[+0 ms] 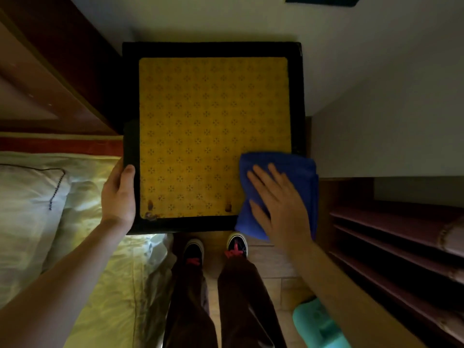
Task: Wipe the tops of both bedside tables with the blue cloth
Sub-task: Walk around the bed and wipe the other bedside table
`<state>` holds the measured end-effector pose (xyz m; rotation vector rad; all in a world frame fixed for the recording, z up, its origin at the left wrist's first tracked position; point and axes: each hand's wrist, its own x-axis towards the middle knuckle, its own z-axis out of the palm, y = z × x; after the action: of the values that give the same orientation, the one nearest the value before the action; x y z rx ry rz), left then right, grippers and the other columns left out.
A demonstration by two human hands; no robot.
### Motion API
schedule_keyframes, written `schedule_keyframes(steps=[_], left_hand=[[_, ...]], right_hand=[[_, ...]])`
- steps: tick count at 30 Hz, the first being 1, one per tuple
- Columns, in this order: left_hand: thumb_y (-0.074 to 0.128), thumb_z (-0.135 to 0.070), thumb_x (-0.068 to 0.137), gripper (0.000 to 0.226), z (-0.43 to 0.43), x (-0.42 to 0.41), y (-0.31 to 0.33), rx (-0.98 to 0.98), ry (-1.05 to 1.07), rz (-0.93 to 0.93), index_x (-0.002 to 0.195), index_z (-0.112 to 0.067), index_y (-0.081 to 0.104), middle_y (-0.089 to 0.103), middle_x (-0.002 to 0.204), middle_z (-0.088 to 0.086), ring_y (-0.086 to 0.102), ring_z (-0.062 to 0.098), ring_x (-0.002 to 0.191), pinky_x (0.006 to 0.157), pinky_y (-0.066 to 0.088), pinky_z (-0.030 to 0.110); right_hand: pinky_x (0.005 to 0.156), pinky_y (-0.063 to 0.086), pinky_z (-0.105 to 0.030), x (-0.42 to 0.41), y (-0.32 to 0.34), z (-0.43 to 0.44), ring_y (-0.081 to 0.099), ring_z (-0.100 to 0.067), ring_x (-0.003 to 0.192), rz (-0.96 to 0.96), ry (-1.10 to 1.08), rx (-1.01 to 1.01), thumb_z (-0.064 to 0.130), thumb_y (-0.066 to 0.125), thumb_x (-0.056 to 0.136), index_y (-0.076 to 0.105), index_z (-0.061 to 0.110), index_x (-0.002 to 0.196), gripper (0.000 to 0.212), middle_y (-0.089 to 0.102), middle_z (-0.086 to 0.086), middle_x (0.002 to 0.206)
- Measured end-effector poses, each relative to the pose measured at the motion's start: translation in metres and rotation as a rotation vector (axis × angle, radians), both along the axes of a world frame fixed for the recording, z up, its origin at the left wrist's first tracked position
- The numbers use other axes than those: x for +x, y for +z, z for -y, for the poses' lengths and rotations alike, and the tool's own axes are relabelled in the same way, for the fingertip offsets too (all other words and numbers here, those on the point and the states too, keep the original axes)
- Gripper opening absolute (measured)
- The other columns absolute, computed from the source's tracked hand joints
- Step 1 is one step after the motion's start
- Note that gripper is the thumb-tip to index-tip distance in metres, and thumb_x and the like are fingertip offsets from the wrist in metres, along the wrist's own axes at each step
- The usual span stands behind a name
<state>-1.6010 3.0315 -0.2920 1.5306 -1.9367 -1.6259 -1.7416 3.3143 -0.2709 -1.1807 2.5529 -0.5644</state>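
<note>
A square bedside table (213, 50) with a black frame and a yellow patterned top stands in front of me against the wall. The blue cloth (298, 169), folded, lies on the table's near right corner and hangs over the edge. My right hand (276, 197) presses flat on the cloth with fingers spread. My left hand (118, 192) grips the table's near left edge, thumb on the black frame. Only this one table is in view.
A bed with pale sheets and a pillow (27, 204) lies at the left, a dark wooden headboard (50, 71) behind it. Slatted wooden shelves (396, 237) stand at the right. My feet (216, 249) are on the floor below the table. A turquoise object (319, 322) sits bottom right.
</note>
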Motion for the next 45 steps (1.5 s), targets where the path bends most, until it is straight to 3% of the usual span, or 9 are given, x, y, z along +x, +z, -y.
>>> schedule_keyframes(steps=[4, 9, 15, 26, 32, 36, 38, 41, 45], left_hand=[[0.040, -0.029, 0.101, 0.034, 0.000, 0.000, -0.002, 0.018, 0.011, -0.026, 0.127, -0.020, 0.059, 0.067, 0.091, -0.010, 0.063, 0.009, 0.082, 0.070, 0.047, 0.025], [0.040, -0.027, 0.101, 0.035, 0.000, -0.001, -0.002, 0.051, 0.025, -0.046, 0.130, -0.017, 0.058, 0.068, 0.103, -0.002, 0.064, 0.015, 0.094, 0.080, 0.049, 0.029], [0.040, -0.024, 0.101, 0.035, -0.001, -0.002, 0.004, 0.053, 0.028, -0.057, 0.130, -0.014, 0.058, 0.069, 0.104, -0.003, 0.065, 0.012, 0.096, 0.082, 0.049, 0.026], [0.042, -0.031, 0.099, 0.025, -0.001, -0.003, 0.007, 0.056, 0.036, -0.023, 0.111, -0.037, 0.064, 0.070, 0.095, -0.011, 0.065, 0.012, 0.090, 0.080, 0.050, 0.030], [0.041, -0.029, 0.101, 0.027, -0.002, -0.004, 0.009, 0.053, 0.012, -0.021, 0.117, -0.028, 0.063, 0.068, 0.092, -0.009, 0.063, 0.009, 0.082, 0.069, 0.048, 0.020], [0.040, -0.033, 0.100, 0.024, -0.003, -0.003, 0.012, 0.044, 0.001, 0.027, 0.107, -0.043, 0.062, 0.067, 0.086, -0.014, 0.061, -0.003, 0.073, 0.064, 0.046, 0.015], [0.039, -0.035, 0.101, 0.025, -0.004, -0.002, 0.015, 0.039, -0.020, 0.045, 0.112, -0.037, 0.061, 0.065, 0.086, -0.017, 0.060, -0.010, 0.072, 0.062, 0.045, 0.010], [0.036, -0.035, 0.102, 0.036, -0.008, 0.001, 0.022, 0.030, -0.062, 0.088, 0.130, -0.026, 0.056, 0.064, 0.099, -0.015, 0.060, 0.003, 0.087, 0.069, 0.043, 0.019], [0.038, -0.027, 0.102, 0.036, -0.025, 0.019, 0.037, 0.019, -0.106, 0.179, 0.135, -0.024, 0.051, 0.061, 0.092, -0.013, 0.057, 0.017, 0.090, 0.064, 0.039, 0.020]], right_hand=[[0.119, 0.023, -0.037, -0.001, -0.007, -0.015, 0.030, -0.023, 0.144, -0.004, 0.043, -0.027, 0.035, 0.039, 0.101, 0.038, 0.014, 0.146, 0.049, 0.039, 0.001, 0.152], [0.117, 0.017, -0.028, -0.118, -0.006, 0.058, 0.031, -0.025, 0.143, 0.047, -0.120, -0.132, 0.033, 0.039, 0.101, 0.045, 0.012, 0.144, 0.048, 0.043, -0.006, 0.151], [0.121, 0.016, -0.034, -0.222, -0.006, 0.115, 0.028, -0.027, 0.146, 0.002, -0.137, -0.108, 0.038, 0.031, 0.102, 0.039, 0.011, 0.147, 0.053, 0.036, -0.009, 0.155], [0.122, 0.010, -0.032, 0.002, 0.001, 0.027, 0.024, -0.024, 0.145, -0.013, 0.015, -0.017, 0.035, 0.039, 0.100, 0.042, 0.012, 0.145, 0.051, 0.039, -0.004, 0.153], [0.122, 0.015, -0.039, 0.010, 0.006, 0.024, 0.020, -0.020, 0.148, 0.029, 0.038, 0.005, 0.042, 0.036, 0.100, 0.038, 0.017, 0.148, 0.054, 0.031, 0.003, 0.156], [0.112, 0.032, -0.034, 0.024, 0.035, 0.003, 0.038, -0.020, 0.136, 0.091, -0.412, -0.110, 0.033, 0.045, 0.097, 0.045, 0.014, 0.142, 0.049, 0.043, -0.007, 0.149], [0.099, 0.041, -0.036, 0.037, 0.043, -0.010, 0.044, -0.027, 0.124, 0.060, -0.728, -0.065, 0.032, 0.054, 0.093, 0.043, 0.012, 0.140, 0.052, 0.044, -0.014, 0.141], [0.085, 0.041, -0.031, 0.054, 0.045, -0.014, 0.046, -0.032, 0.117, 0.377, -1.081, -0.056, 0.035, 0.067, 0.087, 0.035, 0.008, 0.142, 0.069, 0.036, -0.018, 0.137], [0.074, 0.040, -0.028, 0.061, 0.052, -0.009, 0.047, -0.022, 0.098, 0.500, -1.265, -0.104, 0.027, 0.076, 0.080, 0.041, 0.001, 0.130, 0.067, 0.045, -0.018, 0.126]])
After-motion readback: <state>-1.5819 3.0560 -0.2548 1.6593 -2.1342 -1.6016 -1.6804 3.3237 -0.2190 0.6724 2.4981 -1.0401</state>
